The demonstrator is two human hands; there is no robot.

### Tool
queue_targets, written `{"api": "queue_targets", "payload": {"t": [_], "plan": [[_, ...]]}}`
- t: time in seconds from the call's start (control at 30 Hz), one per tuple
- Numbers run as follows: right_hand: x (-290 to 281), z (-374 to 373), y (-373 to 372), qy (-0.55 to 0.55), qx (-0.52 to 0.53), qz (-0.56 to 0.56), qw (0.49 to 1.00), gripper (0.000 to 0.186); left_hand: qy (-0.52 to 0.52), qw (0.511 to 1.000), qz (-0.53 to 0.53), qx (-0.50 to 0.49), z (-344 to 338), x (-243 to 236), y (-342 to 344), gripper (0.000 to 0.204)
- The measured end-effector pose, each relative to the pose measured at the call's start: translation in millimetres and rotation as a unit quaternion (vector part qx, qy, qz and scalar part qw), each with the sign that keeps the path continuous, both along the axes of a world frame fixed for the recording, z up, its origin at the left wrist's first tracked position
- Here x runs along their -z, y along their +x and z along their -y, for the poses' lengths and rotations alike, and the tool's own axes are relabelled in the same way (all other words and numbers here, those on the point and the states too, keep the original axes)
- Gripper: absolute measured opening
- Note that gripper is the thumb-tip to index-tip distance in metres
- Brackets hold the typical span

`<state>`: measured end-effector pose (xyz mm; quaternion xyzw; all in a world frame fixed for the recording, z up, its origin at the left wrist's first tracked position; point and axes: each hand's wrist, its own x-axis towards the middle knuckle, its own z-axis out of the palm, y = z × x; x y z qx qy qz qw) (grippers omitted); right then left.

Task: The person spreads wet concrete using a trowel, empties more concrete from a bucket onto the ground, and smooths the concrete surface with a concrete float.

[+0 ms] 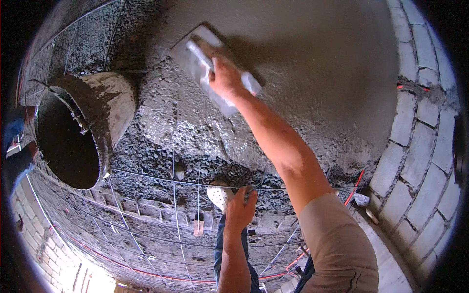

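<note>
My right hand (227, 78) is closed around the handle of a plastering trowel (215, 100). Its wide, flat blade lies on wet grey concrete (317, 63), at the border between a smooth area and a rougher strip. My left hand (241, 207) is low in the middle, beside a thin steel reinforcing bar (288, 188). Its fingers are curled in, and what they may hold is hidden. Just left of that hand is a cream perforated clog (220, 195), worn on a foot below a dark trouser leg.
At the left, another person's hands (31, 146) support a tilted, concrete-smeared bucket (115, 102), its mouth toward me. Steel mesh (176, 210) crosses coarse dark gravel (190, 168). A block wall (417, 127) rises along the right. Red line (355, 188) runs near the concrete's lower right edge.
</note>
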<state>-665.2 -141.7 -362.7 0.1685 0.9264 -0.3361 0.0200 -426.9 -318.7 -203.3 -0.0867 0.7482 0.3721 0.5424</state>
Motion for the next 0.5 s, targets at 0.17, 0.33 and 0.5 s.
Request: {"api": "queue_targets", "payload": {"t": [0.17, 0.33, 0.5], "plan": [[12.0, -48.8, -11.6, 0.021, 0.167, 0.000, 0.986, 0.036, -0.007, 0.999, -0.028, 0.020, -1.7, -0.8, -2.3, 0.047], [47.5, -120.4, 36.1, 0.156, 0.249, -0.149, 0.944, 0.038, 0.009, 1.000, -0.004, 0.004, -13.9, -5.3, -11.2, 0.050], [45.2, -172.3, 126.6, 0.132, 0.372, -0.050, 0.917, 0.036, 0.011, 0.997, -0.077, -0.010, 1.6, -2.2, -6.8, 0.042]]}}
